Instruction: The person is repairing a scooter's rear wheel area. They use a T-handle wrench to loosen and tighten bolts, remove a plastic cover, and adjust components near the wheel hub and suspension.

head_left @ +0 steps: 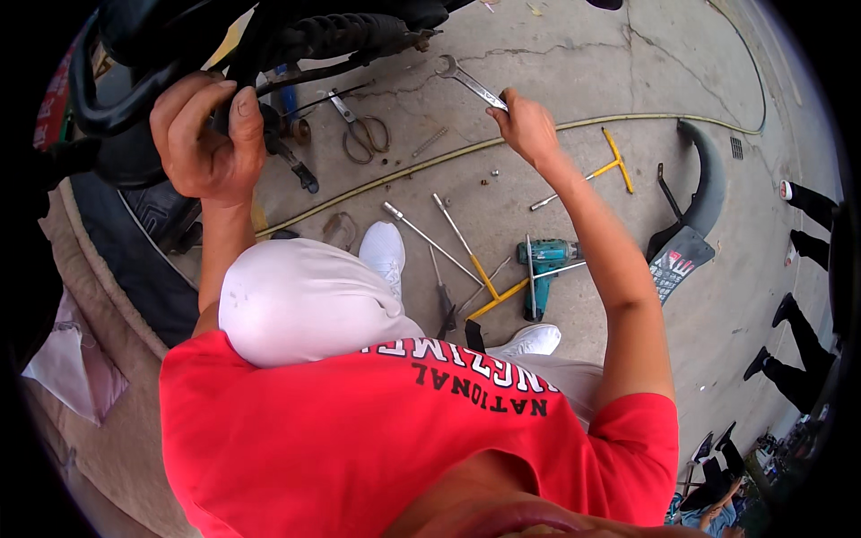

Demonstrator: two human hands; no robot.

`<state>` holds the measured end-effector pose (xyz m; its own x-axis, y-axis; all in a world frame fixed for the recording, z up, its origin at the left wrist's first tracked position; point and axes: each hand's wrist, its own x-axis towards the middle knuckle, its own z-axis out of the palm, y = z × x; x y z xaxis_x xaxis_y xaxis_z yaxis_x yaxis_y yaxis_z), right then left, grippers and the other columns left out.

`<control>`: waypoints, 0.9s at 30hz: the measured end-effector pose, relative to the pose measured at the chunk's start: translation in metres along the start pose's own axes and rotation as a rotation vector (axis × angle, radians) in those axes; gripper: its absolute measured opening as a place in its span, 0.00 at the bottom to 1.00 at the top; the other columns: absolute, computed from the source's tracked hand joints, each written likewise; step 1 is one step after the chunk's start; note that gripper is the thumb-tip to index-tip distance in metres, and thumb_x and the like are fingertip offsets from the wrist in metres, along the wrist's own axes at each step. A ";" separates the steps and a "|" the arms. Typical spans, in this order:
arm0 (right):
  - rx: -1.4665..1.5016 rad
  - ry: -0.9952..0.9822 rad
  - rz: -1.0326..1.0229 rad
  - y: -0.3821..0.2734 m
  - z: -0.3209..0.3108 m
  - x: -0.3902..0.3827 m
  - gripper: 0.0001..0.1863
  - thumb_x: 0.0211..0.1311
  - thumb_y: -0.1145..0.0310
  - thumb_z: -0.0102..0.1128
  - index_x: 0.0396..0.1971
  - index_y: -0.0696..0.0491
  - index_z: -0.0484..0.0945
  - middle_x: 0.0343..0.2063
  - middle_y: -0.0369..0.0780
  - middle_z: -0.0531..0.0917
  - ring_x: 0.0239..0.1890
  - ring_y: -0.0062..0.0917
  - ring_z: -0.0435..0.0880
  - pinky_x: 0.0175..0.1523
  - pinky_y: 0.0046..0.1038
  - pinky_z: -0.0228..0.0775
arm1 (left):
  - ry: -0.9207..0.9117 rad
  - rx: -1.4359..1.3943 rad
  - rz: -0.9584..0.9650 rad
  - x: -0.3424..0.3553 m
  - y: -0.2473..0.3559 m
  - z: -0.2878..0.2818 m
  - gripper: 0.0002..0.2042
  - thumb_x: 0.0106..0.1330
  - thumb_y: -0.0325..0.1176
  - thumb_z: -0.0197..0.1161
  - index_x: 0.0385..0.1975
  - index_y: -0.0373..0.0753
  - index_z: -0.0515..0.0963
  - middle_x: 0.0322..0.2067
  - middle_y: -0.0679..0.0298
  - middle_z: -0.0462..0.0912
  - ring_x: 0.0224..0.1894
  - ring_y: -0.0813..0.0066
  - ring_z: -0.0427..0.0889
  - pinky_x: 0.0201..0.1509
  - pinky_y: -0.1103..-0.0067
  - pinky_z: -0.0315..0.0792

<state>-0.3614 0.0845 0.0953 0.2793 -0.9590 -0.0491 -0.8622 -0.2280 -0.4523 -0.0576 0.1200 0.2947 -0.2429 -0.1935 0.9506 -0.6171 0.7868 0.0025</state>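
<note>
My right hand (pixel 527 130) is closed round one end of a silver open-end wrench (pixel 475 85). The jaw of the wrench points up and left, over the concrete and apart from any other part. At the upper left, my left hand (pixel 208 143) is raised against the black underside of a motorbike or scooter (pixel 134 108). Its fingers are curled with the thumb opposite; what lies between them is hidden. A dark spring shock absorber (pixel 336 36) runs just above and right of this hand.
Scissors (pixel 360 134), a yellow T-handle wrench (pixel 614 164), a teal cordless drill (pixel 543 255) and more long-shafted tools lie on the concrete. A yellowish hose (pixel 430 160) crosses the ground. A black mudguard (pixel 704 179) lies at the right; people's legs (pixel 807 350) show beyond.
</note>
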 end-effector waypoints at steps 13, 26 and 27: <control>-0.672 0.101 -0.368 -0.064 -0.055 0.079 0.07 0.43 0.76 0.57 0.25 0.50 0.79 0.22 0.38 0.80 0.28 0.29 0.81 0.29 0.26 0.72 | -0.325 0.409 -0.419 -0.014 -0.017 0.015 0.21 0.43 0.45 0.73 0.31 0.35 0.76 0.25 0.58 0.79 0.25 0.65 0.79 0.29 0.79 0.72; -0.842 -0.078 -0.257 -0.124 -0.045 0.079 0.05 0.38 0.74 0.61 0.18 0.46 0.80 0.21 0.32 0.82 0.28 0.24 0.82 0.23 0.26 0.68 | -0.345 0.372 -0.531 -0.015 -0.021 0.014 0.22 0.43 0.48 0.72 0.28 0.35 0.76 0.19 0.59 0.78 0.20 0.65 0.78 0.25 0.78 0.71; -0.832 -0.089 -0.258 -0.128 -0.047 0.079 0.05 0.38 0.74 0.61 0.18 0.46 0.80 0.20 0.32 0.82 0.28 0.24 0.82 0.22 0.27 0.68 | -0.349 0.387 -0.519 -0.015 -0.021 0.013 0.22 0.43 0.49 0.72 0.28 0.35 0.76 0.19 0.59 0.78 0.20 0.65 0.78 0.25 0.78 0.71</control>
<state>-0.2490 0.0298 0.1911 0.5104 -0.8515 -0.1202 -0.7862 -0.5186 0.3360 -0.0502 0.0987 0.2765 -0.0318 -0.7109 0.7025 -0.9218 0.2926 0.2543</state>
